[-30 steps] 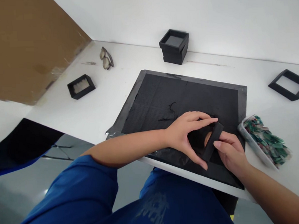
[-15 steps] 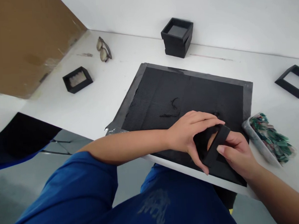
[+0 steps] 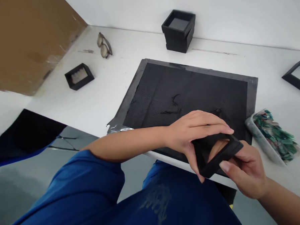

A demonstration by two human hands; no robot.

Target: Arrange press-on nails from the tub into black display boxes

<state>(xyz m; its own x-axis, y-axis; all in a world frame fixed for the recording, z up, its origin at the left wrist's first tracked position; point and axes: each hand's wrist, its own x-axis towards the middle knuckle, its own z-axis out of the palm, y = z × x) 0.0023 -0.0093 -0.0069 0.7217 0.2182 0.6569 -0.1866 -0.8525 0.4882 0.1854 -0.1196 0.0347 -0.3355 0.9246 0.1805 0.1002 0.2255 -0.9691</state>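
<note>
Between my hands is a black rectangular frame (image 3: 213, 166), tilted above the near edge of a black mat (image 3: 189, 87). My left hand (image 3: 191, 133) spans it, fingers along the far side and thumb at the near corner. With its thumb on the near rim, my right hand (image 3: 248, 171) grips the right side, its other fingers partly hidden behind. Through the frame's opening some fingers show. Just right of the mat, a clear plastic tub (image 3: 262, 143) lies tipped, with green and reddish flat pieces (image 3: 279, 136) in and around its mouth.
A stack of black frames (image 3: 178, 30) stands by the back wall. Another black frame (image 3: 299, 76) lies at far right, and a small one with pale contents (image 3: 79, 76) at left. Glasses (image 3: 104, 46) rest near a brown board (image 3: 30, 41). Grey tape edges the mat.
The black frame has turned so its opening faces up towards me more. Both hands have shifted slightly with it, and the view has moved a little.
</note>
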